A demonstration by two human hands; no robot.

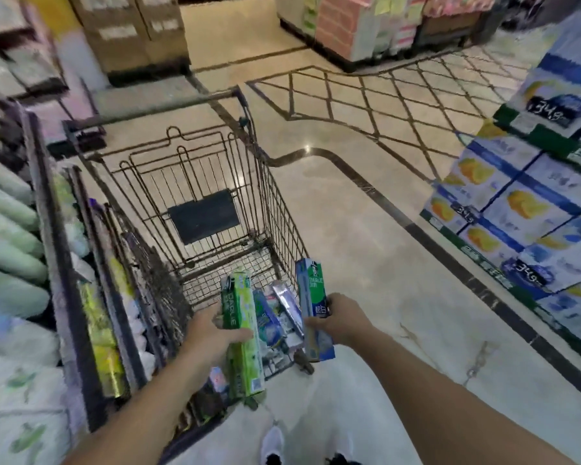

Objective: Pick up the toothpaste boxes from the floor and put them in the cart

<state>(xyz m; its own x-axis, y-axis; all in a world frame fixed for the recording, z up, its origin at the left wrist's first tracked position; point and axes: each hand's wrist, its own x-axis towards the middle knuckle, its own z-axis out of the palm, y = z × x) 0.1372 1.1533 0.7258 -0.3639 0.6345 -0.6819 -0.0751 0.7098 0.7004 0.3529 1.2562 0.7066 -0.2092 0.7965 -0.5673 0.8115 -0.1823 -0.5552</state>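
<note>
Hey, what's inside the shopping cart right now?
In the shopping cart, a few toothpaste boxes lie at the near end; the far end is bare. The left hand and its green box cover some.

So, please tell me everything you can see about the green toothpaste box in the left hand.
The long green cardboard toothpaste box has a darker green face with white "DARLIE" lettering and a paler green side. It looks intact and closed. It is held lengthwise, far end tilted up over the near end of the wire shopping cart. The left hand grips its middle, fingers curled across the front. It touches nothing else clearly.
</note>
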